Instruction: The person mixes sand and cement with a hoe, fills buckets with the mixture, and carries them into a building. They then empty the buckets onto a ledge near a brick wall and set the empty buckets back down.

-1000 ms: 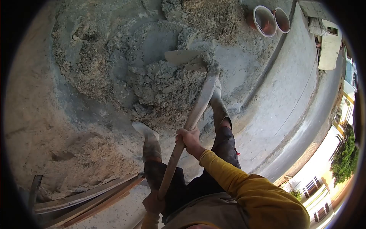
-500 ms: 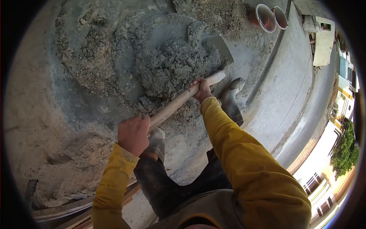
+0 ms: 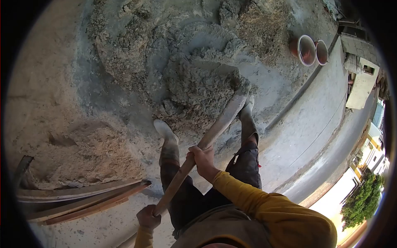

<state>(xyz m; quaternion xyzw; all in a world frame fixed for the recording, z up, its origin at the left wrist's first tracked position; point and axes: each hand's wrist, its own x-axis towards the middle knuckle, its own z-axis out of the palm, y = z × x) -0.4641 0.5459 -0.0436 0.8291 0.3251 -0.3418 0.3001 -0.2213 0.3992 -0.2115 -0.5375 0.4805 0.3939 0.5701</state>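
I grip the long wooden handle of a hoe with both hands. My left hand is closed round the handle's end, low beside my left thigh. Further up, my right hand wraps the handle in front of my knees. The handle slants up and right to its pale, mortar-coated head end near my right boot. The blade is mostly hidden in the wet grey mortar. My left boot stands at the near edge of the heap.
Two buckets stand close together at the upper right. Wooden boards lie at the lower left, beside a sandy mound. A sand and gravel pile lies behind the mortar. A concrete strip runs along the right.
Both hands have drawn the hoe back toward my body, down in the view. The blade, partly exposed before, is now mostly covered by mortar. My view has shifted too.
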